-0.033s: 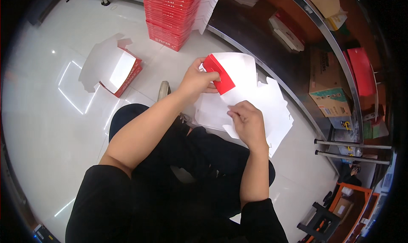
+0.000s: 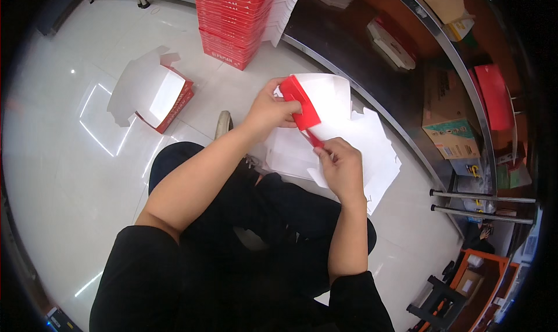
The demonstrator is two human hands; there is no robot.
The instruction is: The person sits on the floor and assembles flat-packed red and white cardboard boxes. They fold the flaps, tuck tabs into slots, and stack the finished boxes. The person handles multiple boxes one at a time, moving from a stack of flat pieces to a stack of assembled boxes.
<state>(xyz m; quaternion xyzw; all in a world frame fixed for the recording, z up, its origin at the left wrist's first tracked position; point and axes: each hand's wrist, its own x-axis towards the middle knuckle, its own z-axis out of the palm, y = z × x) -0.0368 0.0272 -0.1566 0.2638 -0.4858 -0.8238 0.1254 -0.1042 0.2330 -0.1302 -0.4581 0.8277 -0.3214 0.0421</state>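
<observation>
My left hand (image 2: 272,105) grips a partly folded cardboard box (image 2: 334,94), white inside, its thumb pressing on the upright red side panel (image 2: 302,106). My right hand (image 2: 342,166) is closed, thumb and fingers pinching a narrow red flap at the near end of that panel. Beneath and to the right of this box lie flat white cardboard blanks (image 2: 376,152) with cut edges, in front of my knees. Some of the box's far side is hidden by the left hand.
A folded red-and-white box (image 2: 168,102) stands open on the tiled floor at left. Farther off rises a tall stack of nested red boxes (image 2: 232,27). A metal-edged shelf (image 2: 349,91) runs along the right, holding cardboard cartons (image 2: 447,114). Two metal bars (image 2: 482,207) jut out there.
The red flap now shows between the panel and my right fingers, bent at the near end. My right hand has shifted very slightly; the left hand keeps its grip.
</observation>
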